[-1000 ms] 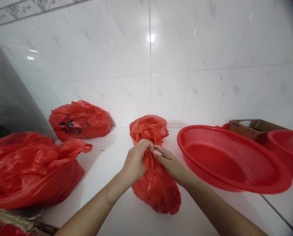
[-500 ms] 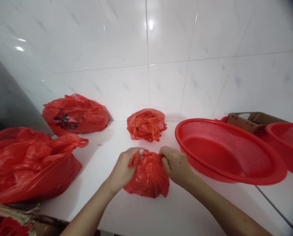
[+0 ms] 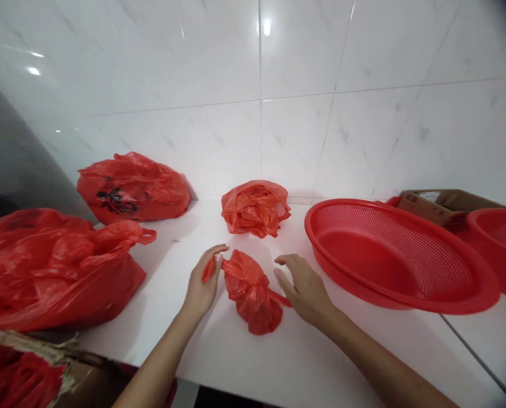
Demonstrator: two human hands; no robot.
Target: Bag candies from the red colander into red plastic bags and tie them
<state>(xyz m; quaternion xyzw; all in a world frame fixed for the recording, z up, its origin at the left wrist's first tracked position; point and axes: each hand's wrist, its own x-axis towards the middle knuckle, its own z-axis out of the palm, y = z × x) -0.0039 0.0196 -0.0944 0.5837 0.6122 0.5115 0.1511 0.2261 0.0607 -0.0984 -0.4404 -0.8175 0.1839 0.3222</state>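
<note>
A small red plastic bag, twisted in at its middle, lies on the white tabletop between my hands. At its left, my left hand has a loop of the bag's red plastic caught between thumb and fingers. My right hand is just to the right of the bag, open, thumb and fingers apart and nothing held. A thin red strip of the bag points toward that hand's wrist side. Beyond both hands sits a crumpled bundle of red plastic bags near the wall. What the small bag contains is hidden.
Two large red bags stand on the left, a full one in front and a black-printed one behind. To the right are a red perforated basket, another red basket and a cardboard box. White tiles rise behind.
The small bag has gone from a wide, spread shape to a twisted, narrower one. My right hand has let go of it and opened. My left hand has shifted slightly left.
</note>
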